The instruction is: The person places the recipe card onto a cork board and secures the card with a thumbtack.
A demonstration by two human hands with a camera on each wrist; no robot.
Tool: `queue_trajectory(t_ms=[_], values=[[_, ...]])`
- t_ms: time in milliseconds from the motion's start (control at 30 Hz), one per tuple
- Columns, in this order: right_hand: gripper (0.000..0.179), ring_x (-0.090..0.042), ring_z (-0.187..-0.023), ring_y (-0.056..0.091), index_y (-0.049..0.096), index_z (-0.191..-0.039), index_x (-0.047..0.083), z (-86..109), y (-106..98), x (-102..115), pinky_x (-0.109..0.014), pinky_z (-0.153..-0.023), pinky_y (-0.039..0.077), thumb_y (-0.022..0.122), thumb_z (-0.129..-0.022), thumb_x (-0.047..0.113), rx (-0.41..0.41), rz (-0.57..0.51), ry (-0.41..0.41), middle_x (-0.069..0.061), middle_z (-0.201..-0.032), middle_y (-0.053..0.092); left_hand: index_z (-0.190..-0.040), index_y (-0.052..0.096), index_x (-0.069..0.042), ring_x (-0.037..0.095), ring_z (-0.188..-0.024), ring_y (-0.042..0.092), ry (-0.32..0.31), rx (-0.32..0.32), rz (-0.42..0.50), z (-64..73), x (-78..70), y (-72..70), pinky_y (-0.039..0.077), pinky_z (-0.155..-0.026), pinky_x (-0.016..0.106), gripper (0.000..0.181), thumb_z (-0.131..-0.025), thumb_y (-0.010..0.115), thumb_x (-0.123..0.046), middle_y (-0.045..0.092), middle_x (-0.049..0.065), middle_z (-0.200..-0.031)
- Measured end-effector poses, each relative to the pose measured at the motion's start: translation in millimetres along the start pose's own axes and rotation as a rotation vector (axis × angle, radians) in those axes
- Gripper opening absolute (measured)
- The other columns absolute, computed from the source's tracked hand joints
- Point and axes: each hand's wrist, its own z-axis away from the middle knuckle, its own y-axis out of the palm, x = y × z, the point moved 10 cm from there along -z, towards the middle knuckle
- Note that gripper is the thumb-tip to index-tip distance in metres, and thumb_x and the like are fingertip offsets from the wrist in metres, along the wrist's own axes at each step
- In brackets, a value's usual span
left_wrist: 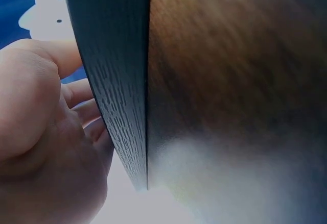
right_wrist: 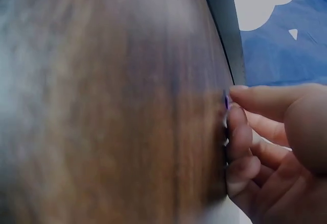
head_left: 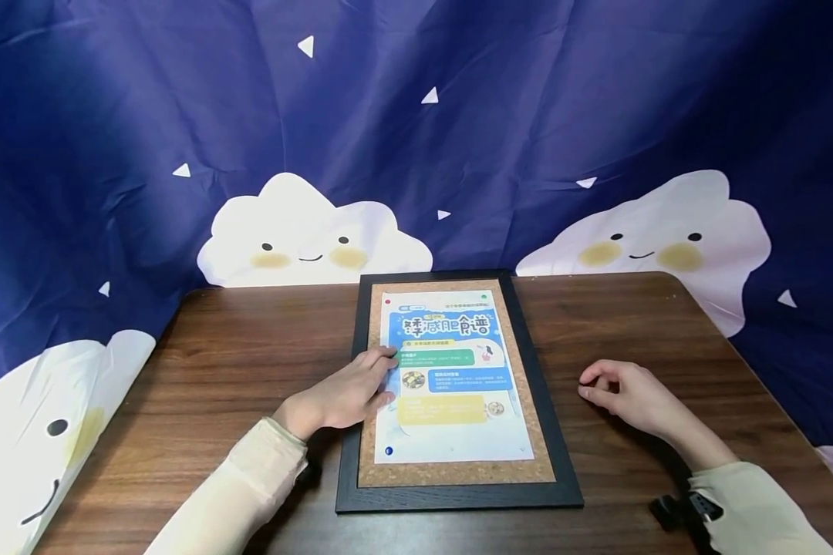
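Observation:
A printed poster (head_left: pixel 451 432) lies on a cork board (head_left: pixel 458 474) with a black frame (head_left: pixel 458 499). A red thumbtack (head_left: pixel 388 301), a green thumbtack (head_left: pixel 483 297) and a blue thumbtack (head_left: pixel 389 451) sit at three of its corners. My left hand (head_left: pixel 347 391) reaches over the frame's left side, its fairly straight fingers resting on the poster's left edge. To the right of the board, my right hand (head_left: pixel 628 393) is low over the table. Between its thumb and forefinger it pinches a small purple thumbtack (right_wrist: pixel 227 102), mostly hidden by the fingertips.
Under the board is a dark brown wooden table (head_left: pixel 264 331), its rounded far corners in view. Behind it hangs a blue cloth (head_left: pixel 389 100) with white clouds and triangles. A black strap device (head_left: pixel 687 509) sits at the right wrist.

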Motion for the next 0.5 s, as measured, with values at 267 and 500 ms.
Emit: queue_trajectory(t_ms=[267, 500], values=[[0.009, -0.010, -0.066, 0.051, 0.072, -0.092, 0.016, -2.2, 0.8, 4.6, -0.027, -0.062, 0.039, 0.078, -0.098, 0.013, -0.016, 0.051, -0.012, 0.004, -0.074, 0.061, -0.157, 0.039, 0.014, 0.045, -0.162, 0.026, -0.048, 0.030, -0.022, 0.6, -2.3, -1.1, 0.031, -0.130, 0.056, 0.057, -0.113, 0.057, -0.018, 0.029, 0.029, -0.169], [0.011, -0.012, -0.074, 0.056, 0.074, -0.089, 0.017, 1.6, -4.9, 7.5, -0.030, -0.069, 0.042, 0.078, -0.099, 0.016, -0.048, 0.072, -0.005, 0.006, -0.079, 0.067, -0.158, 0.039, 0.012, 0.043, -0.162, 0.027, -0.058, 0.039, -0.055, 0.3, -1.4, -0.2, 0.032, -0.130, 0.054, 0.056, -0.114, 0.056, -0.019, 0.029, 0.027, -0.170]])
